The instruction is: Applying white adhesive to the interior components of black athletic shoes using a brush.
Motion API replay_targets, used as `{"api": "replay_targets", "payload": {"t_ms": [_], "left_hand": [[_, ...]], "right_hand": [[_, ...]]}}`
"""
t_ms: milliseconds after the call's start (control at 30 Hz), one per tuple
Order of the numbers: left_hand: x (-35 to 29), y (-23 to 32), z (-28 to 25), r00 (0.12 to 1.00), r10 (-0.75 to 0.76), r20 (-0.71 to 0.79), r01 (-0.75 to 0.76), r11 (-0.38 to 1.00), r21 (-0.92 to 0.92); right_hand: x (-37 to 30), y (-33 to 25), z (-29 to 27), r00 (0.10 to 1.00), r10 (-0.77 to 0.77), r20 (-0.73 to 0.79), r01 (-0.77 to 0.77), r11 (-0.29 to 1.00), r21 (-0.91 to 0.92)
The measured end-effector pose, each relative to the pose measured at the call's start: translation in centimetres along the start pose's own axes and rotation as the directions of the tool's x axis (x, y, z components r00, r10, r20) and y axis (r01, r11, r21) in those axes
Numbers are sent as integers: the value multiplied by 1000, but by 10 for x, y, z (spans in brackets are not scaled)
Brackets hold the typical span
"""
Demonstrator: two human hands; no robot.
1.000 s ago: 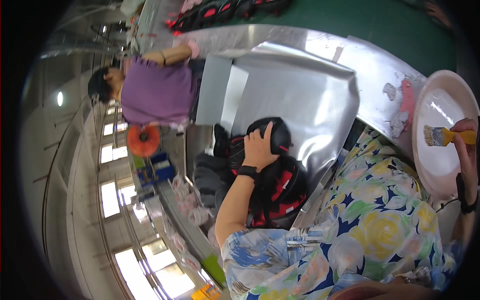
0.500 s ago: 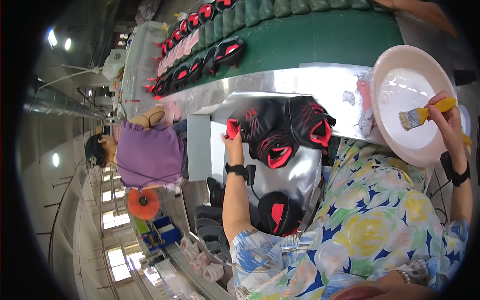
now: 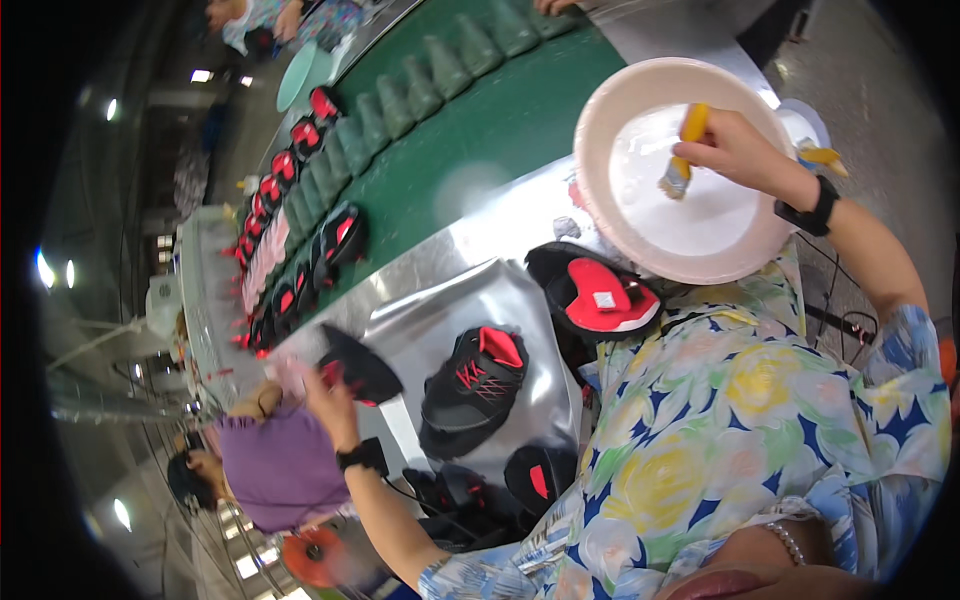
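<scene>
My left hand [image 3: 332,408] is closed on a black shoe upper [image 3: 362,368] with red inside, held out past the left side of a silver metal tray [image 3: 545,345]. A black shoe upper with red stitching and red lining [image 3: 470,395] lies in that tray. My right hand [image 3: 738,150] grips a yellow-handled paintbrush [image 3: 690,135], its bristles pointing down over white liquid in a pale pink basin [image 3: 600,110]. I cannot tell if the bristles touch the liquid. Below the basin, by my lap, sits another black upper [image 3: 560,268] showing a red inside and a white label.
Beyond the tray runs a green conveyor belt [image 3: 490,150] with rows of green shoe lasts [image 3: 410,90] and black-red uppers [image 3: 340,235]. More uppers [image 3: 540,478] lie below the tray. A person in purple [image 3: 280,470] is at the left; another person's hand [image 3: 553,6] reaches in at the top.
The view has turned. My left hand has moved away from the tray's shoes, carrying an upper leftward. The brush now points downward over the liquid. One upper now sits beside the basin.
</scene>
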State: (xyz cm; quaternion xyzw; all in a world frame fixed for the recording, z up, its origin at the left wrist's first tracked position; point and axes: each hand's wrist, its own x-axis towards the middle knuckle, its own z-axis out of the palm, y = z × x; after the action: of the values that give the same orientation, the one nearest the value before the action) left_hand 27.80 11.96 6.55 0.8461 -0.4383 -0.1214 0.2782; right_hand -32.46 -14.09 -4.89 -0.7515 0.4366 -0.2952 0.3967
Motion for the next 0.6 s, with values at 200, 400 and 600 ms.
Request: {"api": "replay_targets", "payload": {"t_ms": [200, 400, 600], "left_hand": [[28, -21, 11, 984, -111, -139, -45, 604, -796], [65, 49, 103, 932, 160, 325, 244, 385, -890], [110, 150, 169, 765, 435, 475, 145, 601, -786]], "right_hand": [[17, -26, 37, 991, 14, 133, -7, 998, -55], [5, -29, 39, 799, -112, 591, 353, 883, -311], [20, -45, -43, 985, -102, 142, 126, 976, -176]]}}
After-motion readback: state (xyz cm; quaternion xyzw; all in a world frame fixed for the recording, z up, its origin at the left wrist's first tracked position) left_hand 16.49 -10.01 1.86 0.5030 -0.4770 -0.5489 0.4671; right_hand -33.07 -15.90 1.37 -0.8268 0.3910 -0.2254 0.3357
